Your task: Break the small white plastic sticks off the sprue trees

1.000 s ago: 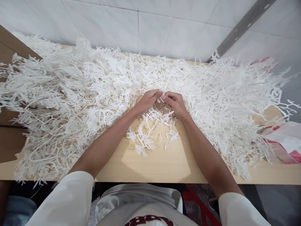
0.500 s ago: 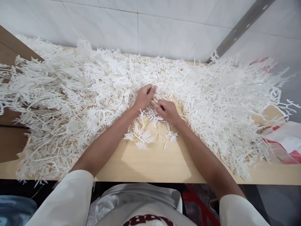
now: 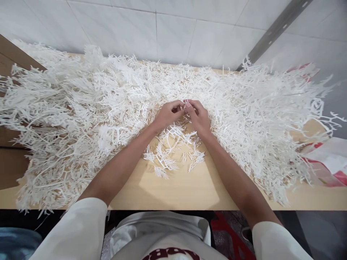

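Both hands meet at the middle of a pale wooden table [image 3: 189, 187], fingertips touching. The left hand [image 3: 169, 115] and the right hand [image 3: 199, 117] have their fingers curled in, pinching together a small white plastic sprig [image 3: 186, 105] between them; only a sliver of it shows at the fingertips, so its shape is hard to tell. The held sprig sits just above the table, at the near edge of a huge heap of white branching plastic pieces [image 3: 81, 108] that spreads across the table from left to right and hangs over both ends.

Just below the wrists, on the bare wood, lies a loose cluster of small sprigs [image 3: 170, 151], apart from the main heap. At the far right edge of the table rests a clear plastic bag with red print [image 3: 325, 169], partly under the white pieces. Behind the table runs a white tiled wall [image 3: 176, 32]. The person wears white sleeves [image 3: 78, 231]
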### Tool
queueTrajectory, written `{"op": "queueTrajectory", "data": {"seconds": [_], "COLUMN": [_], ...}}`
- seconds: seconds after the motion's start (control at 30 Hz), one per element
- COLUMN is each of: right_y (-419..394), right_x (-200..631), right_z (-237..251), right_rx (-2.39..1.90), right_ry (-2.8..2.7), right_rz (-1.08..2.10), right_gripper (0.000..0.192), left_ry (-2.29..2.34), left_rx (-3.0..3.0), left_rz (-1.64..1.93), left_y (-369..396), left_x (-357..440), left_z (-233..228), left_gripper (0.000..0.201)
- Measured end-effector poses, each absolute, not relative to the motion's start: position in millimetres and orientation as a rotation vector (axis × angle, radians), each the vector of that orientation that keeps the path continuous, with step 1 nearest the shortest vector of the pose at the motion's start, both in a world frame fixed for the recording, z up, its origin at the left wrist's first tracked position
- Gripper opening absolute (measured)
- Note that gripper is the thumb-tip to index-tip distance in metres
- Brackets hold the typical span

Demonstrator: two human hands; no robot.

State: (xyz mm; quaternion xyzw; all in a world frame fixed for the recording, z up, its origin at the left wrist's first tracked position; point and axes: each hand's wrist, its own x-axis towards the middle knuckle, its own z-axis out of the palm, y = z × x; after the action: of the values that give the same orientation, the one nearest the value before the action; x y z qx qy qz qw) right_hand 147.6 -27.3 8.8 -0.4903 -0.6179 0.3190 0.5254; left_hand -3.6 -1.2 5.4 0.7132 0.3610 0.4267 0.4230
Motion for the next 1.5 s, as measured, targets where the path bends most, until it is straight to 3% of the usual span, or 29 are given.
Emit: {"op": "queueTrajectory", "data": {"seconds": [0.7,1.07,1.5], "right_y": [-29.9,-33.6,-43.1], "right_x": [147.5,146.8,146.0], "right_z": [9.0,12.9,15.2], "right_rx": [-1.254,-1.309,-1.177], "right_ry": [-1.315,-1.587,-1.572], "right_rz": [0.79,0.639,0.804], "right_gripper": [0.043,0.05,0.047], "left_ry": [0.936,1.066,1.066], "left_rx": [1.861,1.848,1.617], "left_rz": [1.012,1.079,1.147], "left_y": [-9.3,-8.4,4.1], "left_x": [-1.0,2.1,-3.7], "left_z": [12.9,9.0,-1.2], "left_gripper": [0.004,0.011,0.013]}}
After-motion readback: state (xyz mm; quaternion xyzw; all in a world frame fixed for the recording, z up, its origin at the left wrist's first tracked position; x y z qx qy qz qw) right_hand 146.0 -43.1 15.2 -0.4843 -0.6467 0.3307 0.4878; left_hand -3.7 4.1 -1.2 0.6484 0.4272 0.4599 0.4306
